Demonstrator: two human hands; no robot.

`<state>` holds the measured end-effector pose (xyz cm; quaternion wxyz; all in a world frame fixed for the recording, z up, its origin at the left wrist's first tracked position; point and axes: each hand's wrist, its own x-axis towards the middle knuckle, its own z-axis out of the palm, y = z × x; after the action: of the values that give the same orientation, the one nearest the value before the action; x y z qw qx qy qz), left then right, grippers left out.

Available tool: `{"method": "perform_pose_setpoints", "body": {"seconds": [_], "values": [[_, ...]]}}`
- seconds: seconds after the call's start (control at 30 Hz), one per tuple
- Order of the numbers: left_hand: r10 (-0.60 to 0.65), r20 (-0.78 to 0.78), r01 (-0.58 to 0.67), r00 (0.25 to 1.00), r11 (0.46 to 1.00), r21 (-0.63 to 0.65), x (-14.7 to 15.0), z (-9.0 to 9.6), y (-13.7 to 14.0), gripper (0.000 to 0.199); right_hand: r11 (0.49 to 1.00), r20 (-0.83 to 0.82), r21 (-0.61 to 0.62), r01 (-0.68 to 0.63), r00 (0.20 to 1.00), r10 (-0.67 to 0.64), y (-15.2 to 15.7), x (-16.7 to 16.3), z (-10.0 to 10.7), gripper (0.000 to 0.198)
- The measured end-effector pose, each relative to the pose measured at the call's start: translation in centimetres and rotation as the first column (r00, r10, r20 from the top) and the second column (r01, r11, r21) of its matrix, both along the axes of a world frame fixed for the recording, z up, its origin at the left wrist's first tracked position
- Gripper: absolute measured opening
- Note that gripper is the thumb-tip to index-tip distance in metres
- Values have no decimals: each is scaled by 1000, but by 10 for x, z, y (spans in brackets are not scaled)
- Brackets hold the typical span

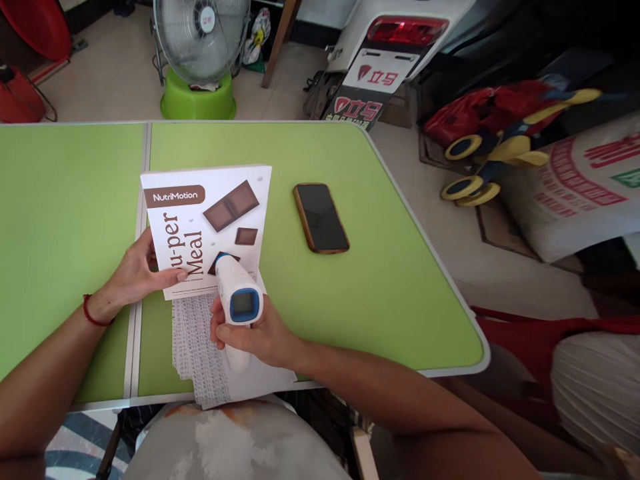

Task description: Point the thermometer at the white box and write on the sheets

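My left hand (137,267) grips the lower left side of a white box (215,193) printed "NutriMotion" with chocolate bars, its thumb across the front. The box stands upright, tilted a little, on the green table. In my right hand (263,333) is a white infrared thermometer (239,287) with a blue-rimmed screen, held by its handle. Its front end points at the lower part of the box, overlapping a printed bar; whether they touch, I cannot tell. Beneath both hands lie handwritten sheets of paper (200,360) near the table's front edge. The screen's reading is not legible.
A phone in a brown case (321,218) lies on the green table (390,300), right of the box. Beyond the far edge are a fan (203,33) on a green stool (197,100) and a white scooter (385,53). Another person (595,373) sits at the right.
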<state>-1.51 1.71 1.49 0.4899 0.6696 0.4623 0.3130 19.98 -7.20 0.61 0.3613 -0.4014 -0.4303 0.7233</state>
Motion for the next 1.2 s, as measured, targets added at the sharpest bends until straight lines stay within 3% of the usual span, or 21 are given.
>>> {"method": "perform_pose_setpoints", "body": {"seconds": [0.17,0.3,0.43,0.53,0.6,0.73,0.8,0.93,1.1,1.2], "values": [[39,14,-40,999,999,25,2,0,-1,60,999,-14,35,-14,1000,14,1,1,1,17],[75,22,-76,997,995,66,3,2,-3,57,989,51,146,-35,998,28,3,8,3,20],[138,82,-150,987,974,168,1,3,-2,50,927,287,373,44,945,-160,15,32,13,27],[161,103,-179,982,961,212,-1,1,2,45,868,569,487,-99,790,-229,33,62,20,23],[162,98,-181,982,952,245,-2,-1,4,45,833,748,492,-252,612,-256,46,80,21,24],[107,94,-129,990,951,281,-3,-6,6,47,846,948,320,-427,153,-281,62,95,12,24],[69,81,-90,994,951,294,-3,-9,7,47,863,970,232,-449,40,-240,65,91,8,30],[46,42,-58,998,942,330,-5,-15,12,55,882,982,166,-441,-7,-189,70,80,3,38],[34,37,-44,999,945,323,-9,-22,24,66,885,980,190,-426,32,-195,79,80,0,39],[44,-13,-38,999,953,299,-9,-23,27,58,866,973,226,-446,65,-221,82,85,-4,38]]}}
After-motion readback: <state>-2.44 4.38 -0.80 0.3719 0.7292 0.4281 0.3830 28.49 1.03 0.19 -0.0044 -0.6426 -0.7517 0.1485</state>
